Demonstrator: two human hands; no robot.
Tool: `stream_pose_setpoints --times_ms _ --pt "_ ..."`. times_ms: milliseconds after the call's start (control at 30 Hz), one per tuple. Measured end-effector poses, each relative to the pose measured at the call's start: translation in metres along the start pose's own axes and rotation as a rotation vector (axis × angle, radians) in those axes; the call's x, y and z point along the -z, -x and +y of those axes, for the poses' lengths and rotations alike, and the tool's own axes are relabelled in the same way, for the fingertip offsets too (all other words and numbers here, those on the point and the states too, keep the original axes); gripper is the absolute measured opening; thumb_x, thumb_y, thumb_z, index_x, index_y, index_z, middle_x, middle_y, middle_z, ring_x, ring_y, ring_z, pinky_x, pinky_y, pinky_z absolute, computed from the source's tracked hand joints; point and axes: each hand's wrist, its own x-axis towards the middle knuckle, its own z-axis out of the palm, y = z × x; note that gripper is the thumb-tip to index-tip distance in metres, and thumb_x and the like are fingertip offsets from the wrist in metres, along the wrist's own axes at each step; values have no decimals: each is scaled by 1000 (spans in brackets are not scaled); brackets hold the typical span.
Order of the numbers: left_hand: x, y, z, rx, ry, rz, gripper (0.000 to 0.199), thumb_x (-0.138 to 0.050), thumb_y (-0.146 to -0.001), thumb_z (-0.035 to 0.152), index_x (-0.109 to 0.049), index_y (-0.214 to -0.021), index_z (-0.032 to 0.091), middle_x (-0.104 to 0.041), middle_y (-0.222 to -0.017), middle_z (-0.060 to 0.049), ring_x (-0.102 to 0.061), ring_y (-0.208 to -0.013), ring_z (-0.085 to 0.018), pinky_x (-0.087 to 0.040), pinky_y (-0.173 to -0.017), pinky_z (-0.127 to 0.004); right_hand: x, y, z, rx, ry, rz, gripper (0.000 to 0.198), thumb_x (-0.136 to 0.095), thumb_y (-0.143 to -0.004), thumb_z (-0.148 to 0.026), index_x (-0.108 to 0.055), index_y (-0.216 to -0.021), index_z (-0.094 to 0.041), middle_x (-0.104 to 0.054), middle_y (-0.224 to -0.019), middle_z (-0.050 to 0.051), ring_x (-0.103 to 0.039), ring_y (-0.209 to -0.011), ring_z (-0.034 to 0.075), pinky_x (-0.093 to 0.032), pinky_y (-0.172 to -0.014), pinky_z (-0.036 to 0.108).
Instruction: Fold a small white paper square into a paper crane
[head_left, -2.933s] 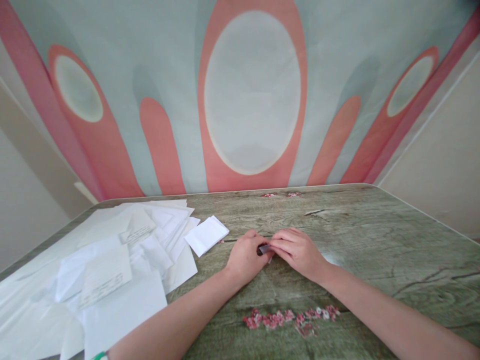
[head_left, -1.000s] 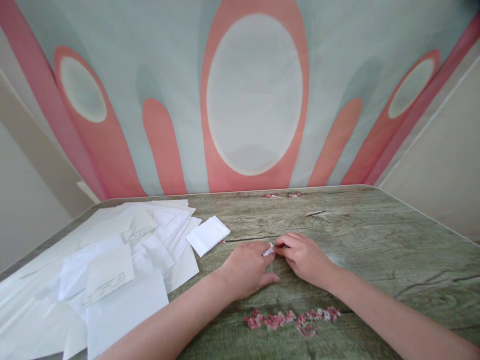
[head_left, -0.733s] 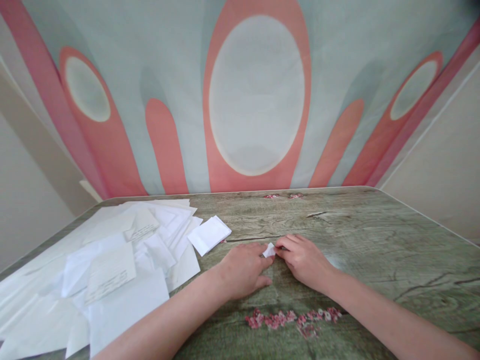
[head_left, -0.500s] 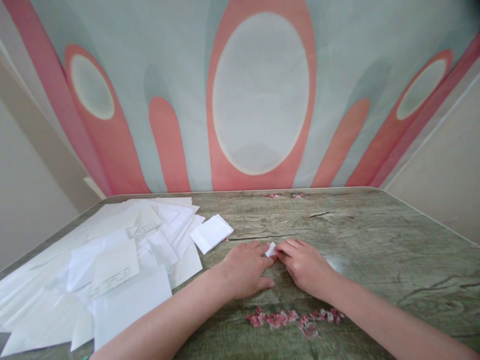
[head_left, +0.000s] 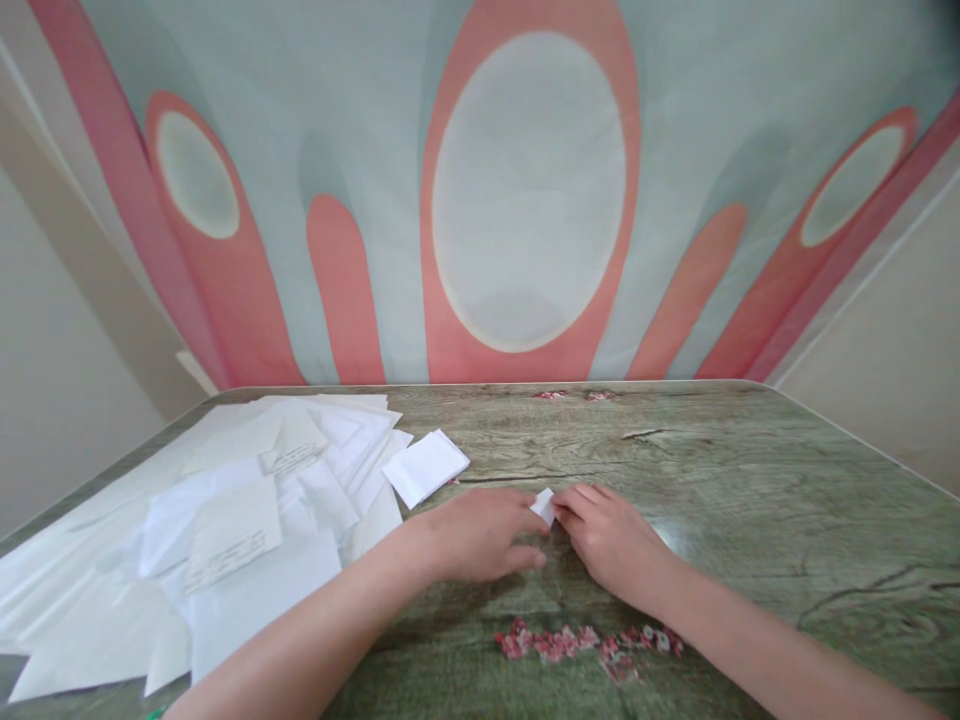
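A: ok, which step is this?
B: Right hand pinches a paper scrap on the counter, left hand touches its other edge, thumb spread. Folding, I'd guess.
A: Next?
B: Probably needs steady pressure. Folded paper and paper pile sit off left.

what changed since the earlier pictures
The left hand has uncurled, its thumb swung nearer the camera, off the small white paper, which shows more now. The right hand stays at that paper's right edge; folded paper and paper pile look unmoved.
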Motion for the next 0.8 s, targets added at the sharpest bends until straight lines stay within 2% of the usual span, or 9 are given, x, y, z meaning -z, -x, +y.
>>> stream_pose_setpoints --times_ms 33,133,200,267,533,700,800 --pt "0 -2 -3 0 40 -15 24 -59 -76 31 -59 -100 25 -65 -98 -2 -61 -90 -19 -44 -77 -26 0 0 1 2 1 8 18 -50 -81 -7 -64 -87 -16 -61 -87 8 -53 -79 21 -41 -69 34" --pt "-7 -9 -11 113 102 67 24 -59 -75 22 -56 -98 20 -65 -92 -3 -61 -86 -20 -44 -74 -27 0 1 3 4 -7 20 17 -51 -82 -9 -63 -90 -17 -62 -86 7 -53 -79 21 -40 -70 34" --pt "-15 -14 -16 117 157 119 26 -60 -73 17 -56 -98 19 -65 -94 -3 -59 -89 -19 -43 -75 -25 1 1 4 16 -8 21 16 -51 -84 -10 -63 -91 -17 -62 -85 7 -53 -79 20 -39 -72 34" --pt "-23 -18 -21 118 196 140 19 -60 -72 16 -58 -91 18 -65 -90 -2 -59 -85 -18 -43 -74 -24 2 1 5 34 0 19 15 -50 -85 -12 -63 -92 -17 -62 -83 6 -54 -79 20 -39 -73 34" --pt "-33 -20 -25 132 233 219 12 -61 -73 19 -63 -85 18 -66 -82 -1 -60 -77 -16 -42 -69 -22 6 1 6 86 11 56 17 -46 -89 -12 -62 -92 -15 -62 -77 6 -54 -76 18 -39 -72 33" --pt "-37 -20 -25 125 249 248 10 -60 -75 21 -66 -84 20 -68 -81 0 -60 -76 -15 -42 -70 -22 5 0 5 102 5 73 19 -44 -89 -12 -62 -85 -14 -61 -79 6 -54 -78 19 -39 -73 33" --pt "-38 -20 -24 137 255 264 10 -61 -75 21 -66 -83 20 -68 -80 0 -60 -75 -15 -42 -68 -21 1 0 6 97 -2 61 17 -45 -89 -12 -61 -92 -15 -61 -81 6 -54 -77 18 -39 -73 33"
